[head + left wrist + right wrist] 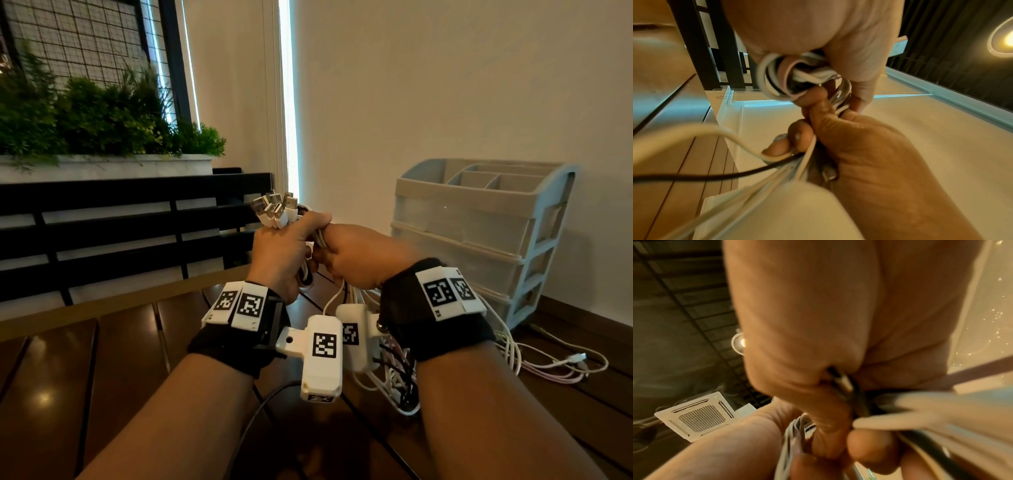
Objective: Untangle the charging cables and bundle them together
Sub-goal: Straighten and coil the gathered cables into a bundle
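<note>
Dark wooden slatted tabletop below, cream wall behind, both hands raised above the surface near its far edge. Left hand curled round the charging cables just under their plugs, held clear of the table; cluster of white USB plugs fanned up and out of the top of the fist, pointing toward the black slatted rail. Right hand closed on the same strands directly beside the left, knuckles touching, thumb tip against the left hand's fingers. Seen from the left wrist, a coil of white, pink and black cords looped at the right hand's palm, straight strands running through the left hand's grip and out below. Right wrist view close and blurred: fingers wrapped round white and dark strands, a metal plug tip pinched in a skin fold. Loose lengths hanging down between the wrists and pooling on the table under the right forearm, some white and pink tails trailing off right toward the table's side, one small connector end lying there. Grey plastic drawer organiser standing against the wall, just right of the hands, near the trailing tails. Open tabletop to the left of the left forearm, up to the rail; white planter of greenery beyond the rail, well apart.
</note>
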The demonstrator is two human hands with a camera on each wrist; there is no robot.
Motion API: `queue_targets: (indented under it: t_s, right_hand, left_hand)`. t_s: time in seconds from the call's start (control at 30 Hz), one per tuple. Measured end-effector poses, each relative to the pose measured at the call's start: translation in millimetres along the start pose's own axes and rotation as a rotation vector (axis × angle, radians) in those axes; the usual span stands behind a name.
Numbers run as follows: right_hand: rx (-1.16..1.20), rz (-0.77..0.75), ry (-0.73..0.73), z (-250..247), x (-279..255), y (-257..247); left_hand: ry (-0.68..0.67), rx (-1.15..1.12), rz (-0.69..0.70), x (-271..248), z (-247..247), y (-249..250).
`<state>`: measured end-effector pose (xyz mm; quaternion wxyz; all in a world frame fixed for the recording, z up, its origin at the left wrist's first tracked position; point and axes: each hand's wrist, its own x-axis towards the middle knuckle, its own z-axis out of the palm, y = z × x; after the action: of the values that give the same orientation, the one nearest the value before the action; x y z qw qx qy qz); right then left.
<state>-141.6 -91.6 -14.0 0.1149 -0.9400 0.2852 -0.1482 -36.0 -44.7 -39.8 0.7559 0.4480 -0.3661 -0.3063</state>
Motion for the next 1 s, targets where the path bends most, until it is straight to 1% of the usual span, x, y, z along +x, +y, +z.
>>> queue_targets:
  t_s: [0.07, 0.13, 0.27, 0.37, 0.43, 0.57, 0.67, 0.83, 0.9, 1.0]
  right_hand:
    - [-0.036, -0.013, 0.006, 1.9, 1.4, -0.5]
    - [-0.003, -0.026, 0.016, 1.6, 0.5, -1.1]
    - [0.257, -0.062, 0.033, -5.7, -7.8, -7.8]
    - [0.410, -0.035, 0.005, -10.1, -14.1, -6.2]
    - [0.377, -0.016, -0.023, -11.1, -14.5, -1.0]
    - [0.354, -0.025, 0.016, -10.4, -13.8, -1.4]
    - [0.261, -0.019, 0.040, -7.1, -11.9, -3.8]
    - [0.191, -0.031, 0.071, -9.9, -11.3, -3.6]
    - [0.225, -0.042, 0.076, -10.9, -11.4, -2.5]
    - [0.364, -0.076, 0.084, -8.4, -11.5, -1.1]
  left_hand:
    - [0.041, -0.004, 0.009, 0.4, 0.7, -2.0]
    - [0.083, 0.001, 0.039, 1.7, 1.1, -2.9]
    - [0.119, -0.027, 0.080, 0.2, 0.3, 4.6]
    - [0.113, -0.116, 0.036, 0.5, -1.8, 13.6]
    - [0.110, -0.128, 0.021, 2.0, -2.9, 17.4]
    - [0.102, -0.138, 0.028, 2.0, -2.0, 18.9]
    - [0.135, -0.115, 0.036, 2.1, -1.7, 15.8]
    - [0.182, -0.030, 0.140, 2.7, -1.6, 15.7]
    - [0.178, -0.017, 0.155, 2.6, -1.6, 17.1]
    - [0.141, -0.117, 0.092, 2.0, 0.4, 17.9]
